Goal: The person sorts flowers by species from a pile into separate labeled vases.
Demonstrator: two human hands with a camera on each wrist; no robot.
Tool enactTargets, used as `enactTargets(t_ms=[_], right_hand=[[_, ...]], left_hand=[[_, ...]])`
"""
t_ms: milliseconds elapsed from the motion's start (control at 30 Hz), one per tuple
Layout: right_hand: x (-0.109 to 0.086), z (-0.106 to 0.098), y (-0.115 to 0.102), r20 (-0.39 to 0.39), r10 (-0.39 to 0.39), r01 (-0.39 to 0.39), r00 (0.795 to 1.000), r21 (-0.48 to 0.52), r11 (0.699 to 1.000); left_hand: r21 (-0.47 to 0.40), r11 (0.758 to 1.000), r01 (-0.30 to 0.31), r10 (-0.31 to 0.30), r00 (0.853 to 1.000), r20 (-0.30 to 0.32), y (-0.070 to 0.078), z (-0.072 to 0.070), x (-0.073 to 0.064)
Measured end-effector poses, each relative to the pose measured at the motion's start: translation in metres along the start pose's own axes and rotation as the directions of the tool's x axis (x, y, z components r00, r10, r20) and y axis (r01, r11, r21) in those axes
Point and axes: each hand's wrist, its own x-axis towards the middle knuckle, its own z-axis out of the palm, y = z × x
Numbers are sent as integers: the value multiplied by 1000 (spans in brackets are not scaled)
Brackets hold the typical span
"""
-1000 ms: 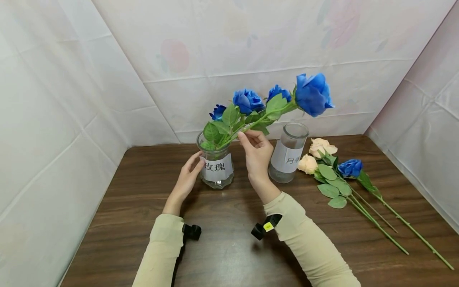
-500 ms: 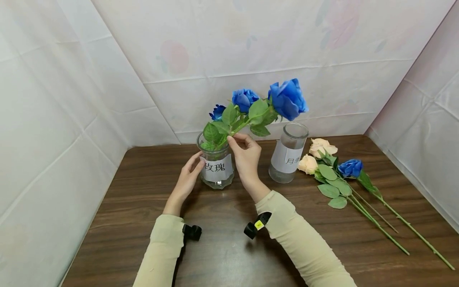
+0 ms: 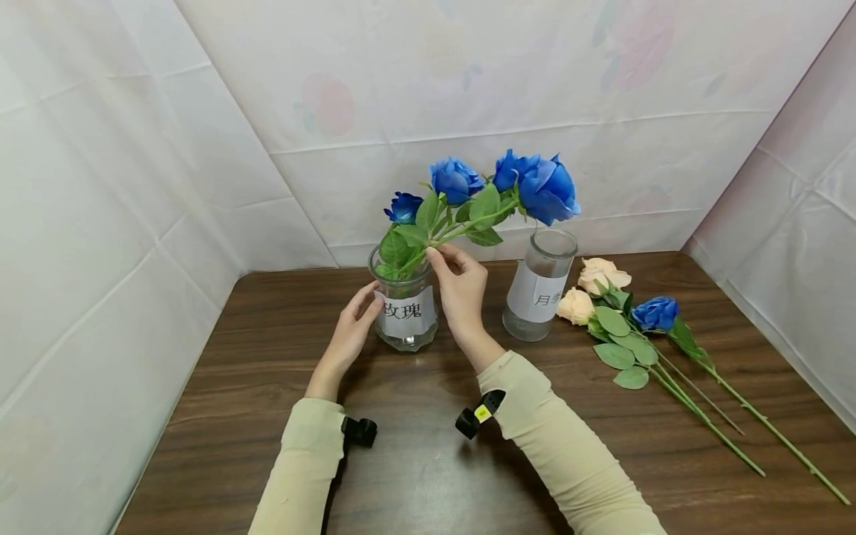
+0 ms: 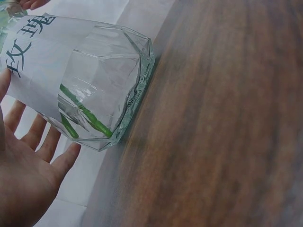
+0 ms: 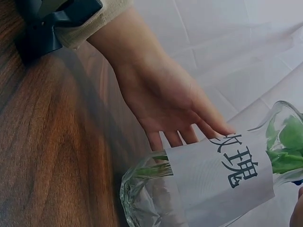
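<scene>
Right hand (image 3: pixel 461 293) shifted left, closer to glass jar (image 3: pixel 409 342) at frame centre; large blue rose (image 3: pixel 548 195) followed, bloom now upper right of centre, stem (image 3: pixel 473 224) presumably deeper in jar. Right thumb and fingers pinch stem; left hand (image 3: pixel 349 327) has fingers spread against jar's left side.

Desk (image 3: pixel 414 461) was dark brown wood-grain, slightly glossy. From its centre: faceted glass vase (image 3: pixel 409 343) stood upright at 11 o'clock, cylindrical glass vase (image 3: pixel 524 325) at 1. Two cream flowers (image 3: pixel 604 277) lay with heads near 2, blue rose (image 3: pixel 656 314) just beside; stems ran toward 4.
</scene>
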Motion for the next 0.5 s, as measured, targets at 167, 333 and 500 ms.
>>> enactTargets(t_ms=[167, 333, 500], right_hand=[[-1, -2, 0, 15, -15, 15, 1000, 9, 1000], [-2, -2, -2, -20, -2, 3, 1000, 33, 999], [-1, -2, -2, -65, 8, -2, 998, 84, 996]], left_hand=[[10, 1000, 5, -5, 1000, -1, 0, 1, 0], [13, 1000, 4, -4, 1000, 1, -4, 0, 3], [-3, 1000, -3, 3, 1000, -6, -24, -3, 12]])
